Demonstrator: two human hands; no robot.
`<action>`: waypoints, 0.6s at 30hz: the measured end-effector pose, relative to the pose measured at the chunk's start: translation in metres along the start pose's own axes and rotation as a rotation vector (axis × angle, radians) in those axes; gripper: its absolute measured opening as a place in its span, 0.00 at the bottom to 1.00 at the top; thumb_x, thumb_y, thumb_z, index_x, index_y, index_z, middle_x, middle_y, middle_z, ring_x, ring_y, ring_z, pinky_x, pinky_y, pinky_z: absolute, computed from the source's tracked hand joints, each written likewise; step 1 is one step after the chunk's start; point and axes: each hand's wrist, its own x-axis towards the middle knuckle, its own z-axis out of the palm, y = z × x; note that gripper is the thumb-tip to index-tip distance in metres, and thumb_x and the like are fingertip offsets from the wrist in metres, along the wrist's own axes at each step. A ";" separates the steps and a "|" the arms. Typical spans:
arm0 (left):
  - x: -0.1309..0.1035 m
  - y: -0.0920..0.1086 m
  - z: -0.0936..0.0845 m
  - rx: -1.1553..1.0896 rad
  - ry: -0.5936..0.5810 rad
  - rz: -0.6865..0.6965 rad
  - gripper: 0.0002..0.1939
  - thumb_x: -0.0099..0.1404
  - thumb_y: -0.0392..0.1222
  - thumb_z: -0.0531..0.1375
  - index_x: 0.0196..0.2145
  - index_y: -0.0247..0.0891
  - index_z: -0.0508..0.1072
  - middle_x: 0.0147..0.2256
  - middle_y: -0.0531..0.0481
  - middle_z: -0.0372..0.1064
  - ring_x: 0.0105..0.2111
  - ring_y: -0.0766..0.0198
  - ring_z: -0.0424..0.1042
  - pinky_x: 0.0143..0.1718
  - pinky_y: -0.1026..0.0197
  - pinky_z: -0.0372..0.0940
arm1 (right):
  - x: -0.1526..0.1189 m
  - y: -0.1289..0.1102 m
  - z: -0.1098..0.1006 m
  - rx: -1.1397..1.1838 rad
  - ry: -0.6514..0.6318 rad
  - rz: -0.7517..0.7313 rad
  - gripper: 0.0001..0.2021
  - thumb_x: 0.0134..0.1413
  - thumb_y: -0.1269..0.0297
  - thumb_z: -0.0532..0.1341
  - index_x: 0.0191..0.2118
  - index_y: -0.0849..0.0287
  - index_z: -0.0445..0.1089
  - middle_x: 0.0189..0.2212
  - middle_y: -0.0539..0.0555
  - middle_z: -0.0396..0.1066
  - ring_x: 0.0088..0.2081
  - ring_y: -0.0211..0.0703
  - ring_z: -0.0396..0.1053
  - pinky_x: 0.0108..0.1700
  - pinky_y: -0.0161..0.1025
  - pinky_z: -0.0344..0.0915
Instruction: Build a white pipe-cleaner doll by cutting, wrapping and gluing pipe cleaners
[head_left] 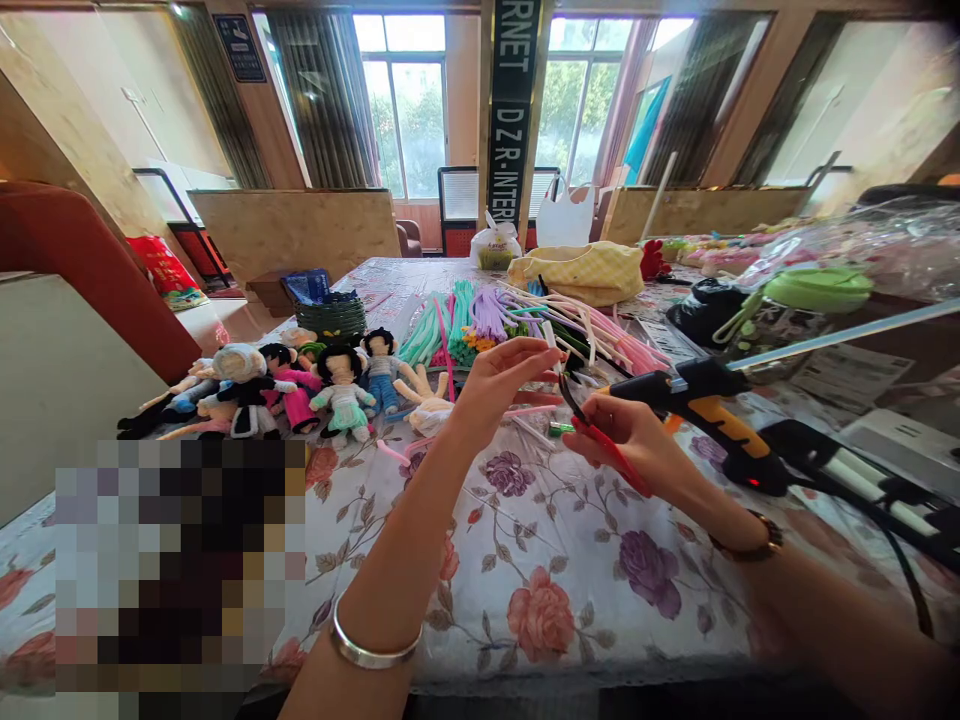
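Observation:
My left hand (499,385) reaches over the table with its fingers pinched around a short white pipe cleaner (551,338). In my right hand (637,445) are red-handled scissors (611,455), their dark blades close to the left fingertips and the lower end of the white piece. Whether the blades touch it is too small to tell. Just beyond both hands lie bundles of coloured pipe cleaners (491,315) in mint, purple, pink and cream. A cream, many-armed fuzzy piece (426,398) lies left of my left hand.
Several small fuzzy dolls (341,390) stand and lie at the left, before a dark green basket (330,318). A glue gun (720,410) stands right of my right hand. Behind are a yellow checked cloth bag (581,272) and a green-lidded jar (817,290). Flowered cloth (540,610) covers the table.

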 end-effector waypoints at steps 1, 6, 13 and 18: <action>0.000 0.001 0.000 0.008 0.003 -0.004 0.14 0.49 0.46 0.67 0.32 0.38 0.72 0.32 0.53 0.72 0.31 0.66 0.73 0.30 0.62 0.70 | 0.000 0.001 0.000 -0.016 -0.013 0.011 0.17 0.38 0.57 0.70 0.24 0.58 0.61 0.18 0.43 0.59 0.20 0.31 0.57 0.22 0.32 0.53; -0.001 0.002 0.001 0.052 0.002 -0.019 0.14 0.49 0.47 0.67 0.32 0.38 0.72 0.33 0.52 0.71 0.31 0.64 0.74 0.30 0.61 0.71 | 0.001 0.000 0.001 -0.069 -0.044 0.048 0.17 0.39 0.54 0.69 0.23 0.57 0.62 0.17 0.43 0.59 0.19 0.31 0.57 0.22 0.33 0.53; 0.002 -0.001 -0.001 0.004 -0.006 -0.024 0.13 0.49 0.45 0.68 0.31 0.37 0.72 0.32 0.53 0.69 0.32 0.64 0.74 0.33 0.56 0.72 | 0.001 -0.002 0.000 -0.073 -0.036 0.059 0.19 0.38 0.51 0.69 0.23 0.57 0.61 0.17 0.43 0.58 0.19 0.31 0.57 0.22 0.33 0.53; 0.002 -0.002 -0.001 -0.003 -0.014 -0.031 0.13 0.49 0.44 0.68 0.30 0.36 0.72 0.32 0.53 0.69 0.31 0.65 0.73 0.33 0.55 0.73 | 0.001 0.001 -0.001 -0.074 -0.034 0.063 0.21 0.37 0.49 0.69 0.22 0.57 0.59 0.15 0.42 0.56 0.17 0.30 0.54 0.19 0.33 0.50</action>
